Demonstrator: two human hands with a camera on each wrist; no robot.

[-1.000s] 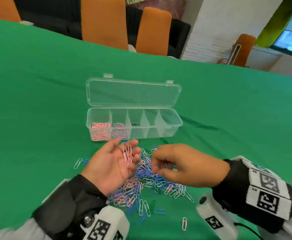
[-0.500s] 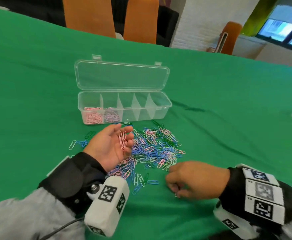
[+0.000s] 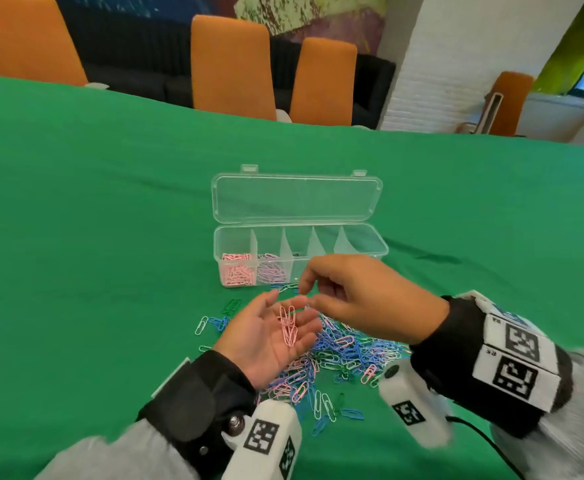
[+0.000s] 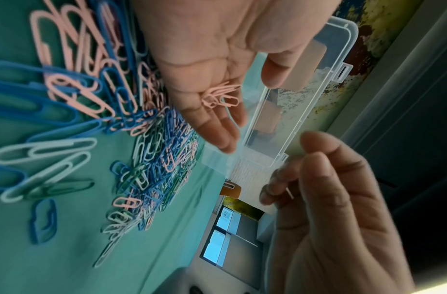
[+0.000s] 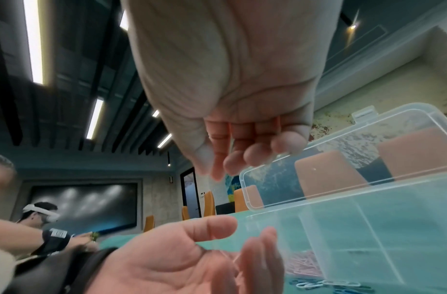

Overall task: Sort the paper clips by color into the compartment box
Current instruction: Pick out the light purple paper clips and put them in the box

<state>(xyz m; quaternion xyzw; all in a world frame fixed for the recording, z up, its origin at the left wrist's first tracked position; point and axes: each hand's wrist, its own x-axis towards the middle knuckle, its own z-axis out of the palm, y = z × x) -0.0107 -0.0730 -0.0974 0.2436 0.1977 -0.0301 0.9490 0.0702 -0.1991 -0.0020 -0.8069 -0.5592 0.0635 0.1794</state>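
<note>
i see the green tablecloth (image 3: 76,237) filling most of the head view, with 3 orange chairs (image 3: 231,67) lined along its far edge in the upper part of the frame. in the centre sits the clear compartment box (image 3: 370,249), its lid (image 3: 297,199) swung open and lying back behind it. it has 5 compartments; the leftmost holds pink paper clips (image 3: 237,273), the 2nd from the left holds pale lilac paper clips (image 3: 271,271), and i cannot tell what, if anything, lies in the other 3. in front of the box, lower centre of the frame, a loose pile of mixed paper clips (image 3: 346,348) in blue, pink, white and green spreads across the cloth, with a few strays to its left, among them a green pair (image 3: 231,305). my left hand (image 3: 266,336) lies palm up over the pile's left side, fingers relaxed and spread, with a small bunch of pink clips (image 3: 289,325) resting on the fingers rather than gripped; the left wrist view shows the same bunch (image 4: 220,96) lying across the fingers. my right hand (image 3: 363,299) hovers just above and right of it, thumb and forefinger tips drawn close together over the left fingertips; whether they pinch a clip i cannot tell. in the right wrist view another person (image 5: 38,218) wearing a headset sits at the lower left.
</note>
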